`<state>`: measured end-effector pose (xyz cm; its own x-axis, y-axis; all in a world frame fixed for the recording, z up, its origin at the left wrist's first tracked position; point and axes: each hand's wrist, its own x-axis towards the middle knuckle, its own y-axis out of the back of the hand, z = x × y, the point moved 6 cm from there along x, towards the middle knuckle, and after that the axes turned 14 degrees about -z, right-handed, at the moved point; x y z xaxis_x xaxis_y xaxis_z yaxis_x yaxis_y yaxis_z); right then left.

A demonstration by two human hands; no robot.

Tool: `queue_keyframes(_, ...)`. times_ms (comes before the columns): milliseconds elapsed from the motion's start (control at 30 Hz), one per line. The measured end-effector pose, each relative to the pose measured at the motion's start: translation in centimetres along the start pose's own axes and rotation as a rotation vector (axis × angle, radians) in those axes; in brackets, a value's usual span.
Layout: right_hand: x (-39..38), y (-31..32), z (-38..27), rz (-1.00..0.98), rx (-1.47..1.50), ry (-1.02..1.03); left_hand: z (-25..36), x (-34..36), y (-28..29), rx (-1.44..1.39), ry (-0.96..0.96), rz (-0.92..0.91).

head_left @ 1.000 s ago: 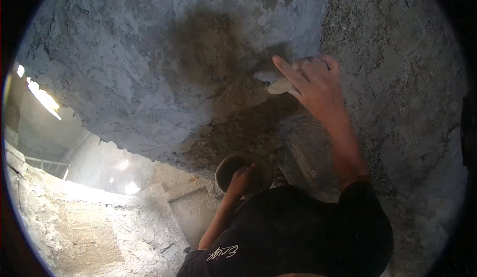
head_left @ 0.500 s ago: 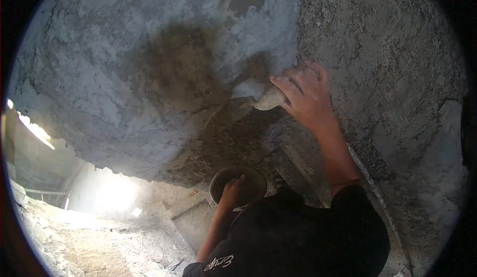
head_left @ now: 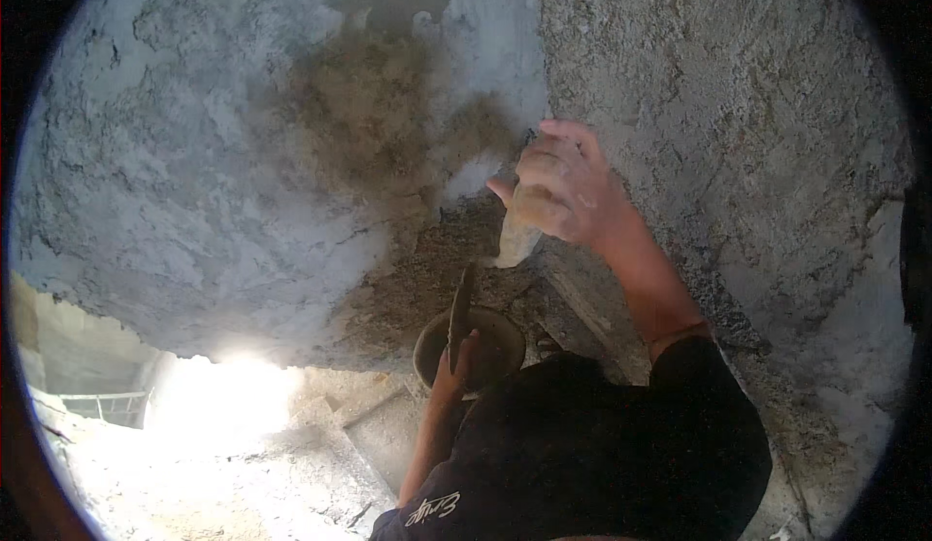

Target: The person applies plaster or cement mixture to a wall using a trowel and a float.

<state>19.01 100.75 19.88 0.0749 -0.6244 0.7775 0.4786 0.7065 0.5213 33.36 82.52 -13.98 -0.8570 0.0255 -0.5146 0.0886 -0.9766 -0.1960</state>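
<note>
My right hand is wrapped around the pale, mortar-caked handle of a trowel. Its dark blade hangs downward, seen nearly edge-on, and its tip overlaps the bowl and my left hand in the picture. Whether the tip touches either cannot be told. My left hand grips a shallow round bowl, thumb over the inside. What the bowl contains is too dark to make out. Both hands are in front of a wall bearing smooth grey plaster with darker patches.
Rougher grey render covers the right part of the wall, beyond a straight vertical edge. Boards lie low beside my right forearm. At lower left are a pale, rubble-like surface, a metal railing and a glaring bright patch.
The trowel has swung from near the wall down toward the bowl, its blade now in plain sight. My right hand has turned and shifted slightly left. The left hand still grips the bowl.
</note>
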Motion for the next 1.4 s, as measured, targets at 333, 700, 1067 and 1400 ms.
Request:
queue_keyframes(333, -1.3, 0.2, 2.6, 0.114, -0.050, 0.060, 0.9, 2.4, -2.1, 0.065, 0.027, 0.094)
queue_keyframes(700, -2.1, -0.6, 4.9, 0.066, -0.052, 0.054, 4.0, 1.5, -5.2, 0.045, 0.087, 0.097)
queue_keyframes(1067, -7.7, -7.2, 5.7, -0.231, 0.528, -0.839, 1.7, 3.6, -2.7, 0.756, -0.439, 0.096)
queue_keyframes(1400, -7.6, -10.7, 5.0, -0.007, 1.413, -1.128, 2.8, 1.3, -2.5, 0.031, -0.022, 0.135)
